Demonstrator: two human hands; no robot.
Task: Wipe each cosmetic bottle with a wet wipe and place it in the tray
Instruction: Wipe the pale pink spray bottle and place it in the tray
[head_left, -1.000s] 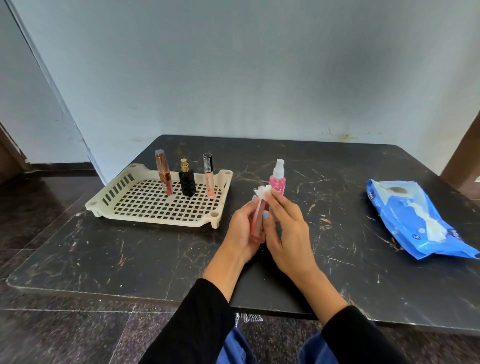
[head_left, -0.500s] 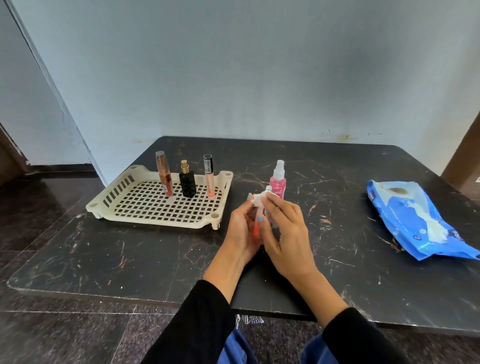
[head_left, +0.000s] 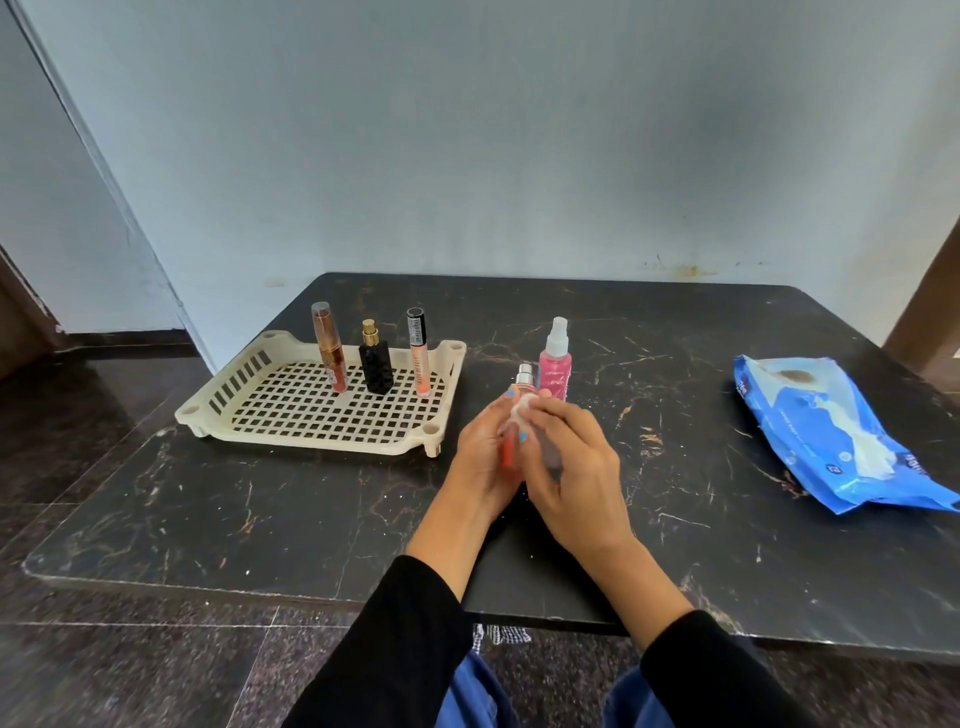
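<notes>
The left hand (head_left: 485, 457) is curled round a slim bottle of orange-red liquid (head_left: 508, 451), holding it upright just above the black marble-patterned table (head_left: 311, 519). Only the bottle's silver spray cap (head_left: 525, 375) and a strip of its coloured body show; the rest lies hidden between the two palms. The right hand (head_left: 574, 467) sits against the bottle's right side, its fingers bent and pinching a small white wet wipe (head_left: 521, 413) onto the bottle's neck, just below the cap. The two hands touch each other around the bottle.

Taking the held bottle as the landmark: just behind it and slightly to its right a pink spray bottle (head_left: 556, 364) with a clear cap stands upright on the table, near the hands but apart from them. To the left of the held bottle lies a cream perforated plastic tray (head_left: 228, 400), its near right corner close to the left hand. Three items stand upright along the tray's far side: a copper-toned tube with a clear cap (head_left: 329, 348), a black faceted perfume bottle with a gold sprayer (head_left: 375, 361), and a slim peach lip-gloss tube with a black cap (head_left: 418, 353). Well to the right of the held bottle a blue wet-wipe packet (head_left: 831, 441) lies flat on the table.
</notes>
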